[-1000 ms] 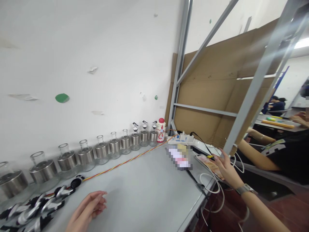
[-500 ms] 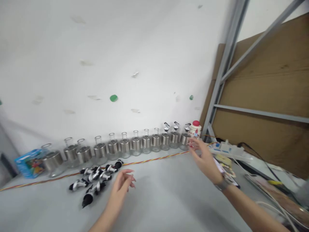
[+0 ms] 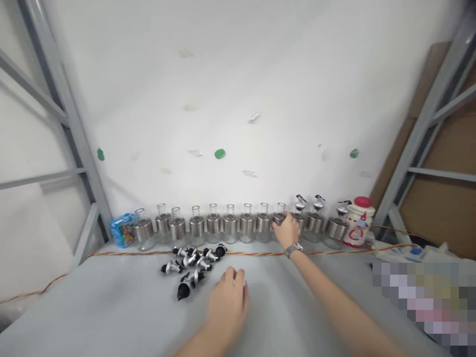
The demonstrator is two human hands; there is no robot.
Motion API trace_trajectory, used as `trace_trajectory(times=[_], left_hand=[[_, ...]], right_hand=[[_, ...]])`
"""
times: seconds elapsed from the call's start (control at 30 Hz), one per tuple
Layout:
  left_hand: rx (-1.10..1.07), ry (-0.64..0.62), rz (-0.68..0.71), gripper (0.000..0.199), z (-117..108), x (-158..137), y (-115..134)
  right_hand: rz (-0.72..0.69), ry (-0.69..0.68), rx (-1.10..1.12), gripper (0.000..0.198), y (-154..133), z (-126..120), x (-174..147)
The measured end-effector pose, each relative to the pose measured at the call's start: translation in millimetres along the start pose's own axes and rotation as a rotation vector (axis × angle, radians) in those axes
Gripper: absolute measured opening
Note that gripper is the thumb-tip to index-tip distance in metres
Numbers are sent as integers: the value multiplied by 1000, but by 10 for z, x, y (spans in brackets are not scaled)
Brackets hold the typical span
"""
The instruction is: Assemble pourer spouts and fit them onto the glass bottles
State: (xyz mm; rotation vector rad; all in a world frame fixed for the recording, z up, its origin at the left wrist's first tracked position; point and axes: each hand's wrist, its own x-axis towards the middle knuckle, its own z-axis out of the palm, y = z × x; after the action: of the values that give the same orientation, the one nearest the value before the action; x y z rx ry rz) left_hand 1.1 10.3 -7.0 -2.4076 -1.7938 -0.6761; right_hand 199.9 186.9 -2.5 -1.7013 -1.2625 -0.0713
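Clear glass bottle with a brushed-steel sleeve [image 3: 276, 218]: in the head view it stands upright right of the frame's centre, in a row along the back of the pale grey worktop [image 3: 92, 307]. The bare right hand [image 3: 288, 232] is at it, coming from the lower right with a silver wristwatch [image 3: 295, 249] on the wrist. The bottle lies at that hand's fingertips, toward the upper left, its long axis vertical. The fingers bend about the sleeve; whether they grip firmly, I cannot tell. The bare left hand [image 3: 227, 297], low in the frame centre, is farther from the bottle. It is released and loosely bent, with nothing showing in it, and is nearer the loose heap of silver-and-black pourer stoppers [image 3: 191, 260] to its upper left, whose long axes point several ways.

As for containers, the touched bottle and the similar uncapped glass bottles [image 3: 230, 224] to its left have bare, open necks. Three capped glass bottles [image 3: 315, 223] to its right carry upright pourers in theirs. No liquid shows through the glass bases, though the steel hides the middles. A white, red-lidded jar [image 3: 357, 228] ends the row at right and a blue printed carton [image 3: 122, 230] at left; their contents are hidden. A red-and-yellow twisted cable [image 3: 256, 254] runs in front of the bottles.
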Motion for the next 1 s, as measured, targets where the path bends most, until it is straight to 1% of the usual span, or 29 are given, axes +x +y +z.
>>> trace_trajectory(times=[0.1,0.17,0.2,0.23,0.27,0.3,0.33,0.4,0.43,0.5,0.53,0.6,0.7,0.8,0.9,1.0], left_hand=[[207,76,-158,22,-71,105,-181],[278,133,-232,21,-120,174,-328],[301,162,-245,20,-130,205,-398],[312,192,-245,21,-127,235,-461],[310,217,-215,24,-107,262,-516],[295,233,-163,29,-73,287,-560],[276,238,-103,35,-26,310,-593],[221,221,-7,41,87,346,-630],[180,204,15,41,142,359,-637],[94,172,24,38,228,375,-636],[60,163,19,36,254,380,-630],[22,163,4,30,275,386,-614],[-27,188,-29,22,263,389,-596],[-126,211,-62,21,239,392,-595],[-278,233,-115,22,182,408,-593],[-464,254,-183,31,60,425,-556]], right_hand=[[-29,6,43,61,29,-57,1],[-64,19,87,63,25,-151,-39],[-83,30,104,64,13,-212,-76],[-104,44,130,65,-4,-280,-124],[-123,58,164,67,-26,-352,-184],[-140,66,211,69,-52,-423,-253],[-151,63,306,71,-81,-491,-332],[-99,-31,497,75,-143,-606,-509],[-48,-112,571,77,-175,-651,-603],[36,-266,650,80,-239,-716,-792],[47,-328,671,80,-270,-738,-882],[12,-414,694,75,-320,-768,-1040],[-31,-497,683,72,-352,-778,-1196],[-32,-541,691,70,-326,-740,-1258],[-7,-642,753,57,-293,-693,-1276],[23,-767,818,46,-309,-706,-1292]])
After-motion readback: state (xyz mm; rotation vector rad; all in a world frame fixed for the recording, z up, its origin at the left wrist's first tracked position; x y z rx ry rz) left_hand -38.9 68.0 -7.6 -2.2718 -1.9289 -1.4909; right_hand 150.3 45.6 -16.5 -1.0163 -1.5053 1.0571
